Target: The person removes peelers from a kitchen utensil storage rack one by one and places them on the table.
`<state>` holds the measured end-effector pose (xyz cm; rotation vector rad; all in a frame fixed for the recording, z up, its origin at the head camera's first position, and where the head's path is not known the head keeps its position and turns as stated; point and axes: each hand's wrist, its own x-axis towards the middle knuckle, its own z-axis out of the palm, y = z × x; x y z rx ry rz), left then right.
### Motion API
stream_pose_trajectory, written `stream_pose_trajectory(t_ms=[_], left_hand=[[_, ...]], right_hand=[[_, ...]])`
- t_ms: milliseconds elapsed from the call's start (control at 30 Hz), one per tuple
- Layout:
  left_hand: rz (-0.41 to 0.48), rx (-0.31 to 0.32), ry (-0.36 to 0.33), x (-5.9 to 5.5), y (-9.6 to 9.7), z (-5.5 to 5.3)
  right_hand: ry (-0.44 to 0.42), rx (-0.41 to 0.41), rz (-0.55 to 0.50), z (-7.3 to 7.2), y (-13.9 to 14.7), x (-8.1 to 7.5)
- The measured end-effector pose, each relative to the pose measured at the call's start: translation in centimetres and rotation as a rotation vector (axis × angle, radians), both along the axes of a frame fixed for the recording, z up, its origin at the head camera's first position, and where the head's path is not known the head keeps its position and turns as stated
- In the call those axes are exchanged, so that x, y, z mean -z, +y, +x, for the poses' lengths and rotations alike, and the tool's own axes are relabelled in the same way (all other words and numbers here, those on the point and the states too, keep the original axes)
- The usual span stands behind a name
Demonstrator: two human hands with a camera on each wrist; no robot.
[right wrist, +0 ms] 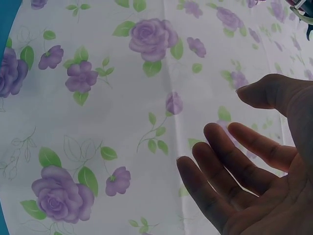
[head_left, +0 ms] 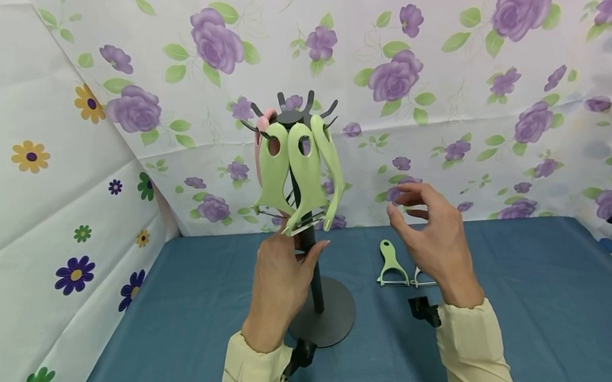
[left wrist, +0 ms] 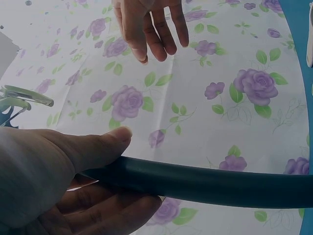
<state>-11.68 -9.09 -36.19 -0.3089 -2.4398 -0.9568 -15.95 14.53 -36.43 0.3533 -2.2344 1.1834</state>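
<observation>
A dark grey stand [head_left: 317,285] with a ring of hooks at its top stands upright on the table. Several green Y-shaped peelers [head_left: 304,164] hang from its front hooks, and a pink peeler [head_left: 259,159] hangs behind them at the left. Below the peelers my left hand [head_left: 284,278] holds the pole [left wrist: 210,183], thumb on one side and fingers on the other. To the right of the stand, my right hand [head_left: 434,235] is raised, its fingers apart and loosely bent; the right wrist view shows nothing in that hand [right wrist: 244,176].
On the blue table [head_left: 188,329] lies a green peeler [head_left: 389,256], right of the stand. Beside it is a white peeler [head_left: 423,278], partly hidden by my right hand. Flowered cloth [head_left: 494,142] hangs behind the table and along the left side.
</observation>
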Motion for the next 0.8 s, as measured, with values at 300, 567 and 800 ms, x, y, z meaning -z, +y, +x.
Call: stream_pose_trajectory(t_ms=[300, 567, 800], left_hand=[[0.008, 0.004, 0.006, -0.02, 0.04, 0.06], [0.01, 0.006, 0.008, 0.05, 0.02, 0.08], [0.012, 0.004, 0.006, 0.04, 0.05, 0.08]], right_hand=[[0.019, -0.012, -0.006, 0.35, -0.35, -0.37], [0.023, -0.032, -0.006, 0.64, -0.79, -0.64], [0.026, -0.036, 0.001, 0.81, -1.0, -0.76]])
